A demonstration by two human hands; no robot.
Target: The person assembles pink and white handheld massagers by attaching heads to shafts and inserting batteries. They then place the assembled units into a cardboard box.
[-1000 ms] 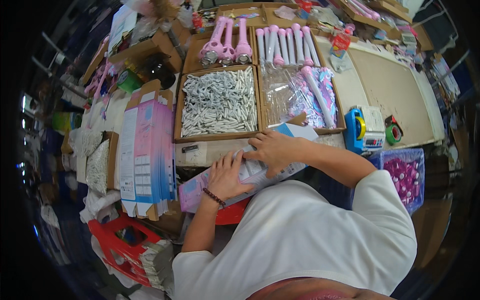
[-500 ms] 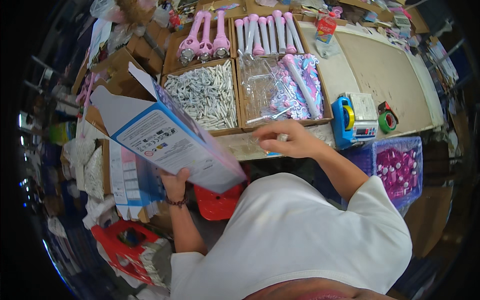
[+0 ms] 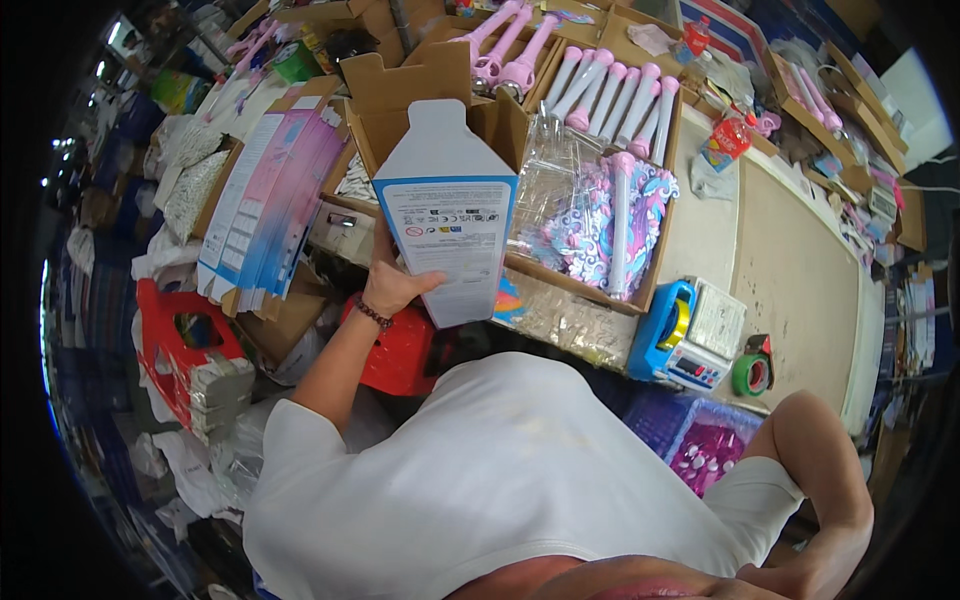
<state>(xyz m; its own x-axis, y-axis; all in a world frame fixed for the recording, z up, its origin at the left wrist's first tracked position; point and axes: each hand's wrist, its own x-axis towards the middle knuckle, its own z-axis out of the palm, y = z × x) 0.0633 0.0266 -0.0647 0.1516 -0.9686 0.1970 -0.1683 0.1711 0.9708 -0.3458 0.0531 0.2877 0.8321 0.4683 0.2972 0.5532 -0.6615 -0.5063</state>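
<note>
In front of me stands a tall printed carton [image 3: 452,240], white and blue with its top flap up. My left hand [image 3: 396,285] grips its lower left edge, thumb across the printed panel. My right arm is bent back at the right, and my right hand [image 3: 800,577] is raised close to me at the bottom edge; its fingers are mostly hidden. Behind the carton, a cardboard tray holds clear plastic pieces [image 3: 550,170] and blue-purple ornate pieces [image 3: 590,235], with a pink-and-white wand handle [image 3: 620,220] on top.
Several flattened cartons [image 3: 265,200] lean at the left, above a red stool [image 3: 190,350]. More handles [image 3: 610,100] fill the far tray. A blue tape dispenser [image 3: 655,330], a scale [image 3: 715,320] and green tape [image 3: 750,374] line the right. A bin of purple pieces [image 3: 710,450] sits below.
The carton has turned upright and moved right, still in my left hand. My right hand has left the bench edge and drawn back to the lower right. The view has shifted.
</note>
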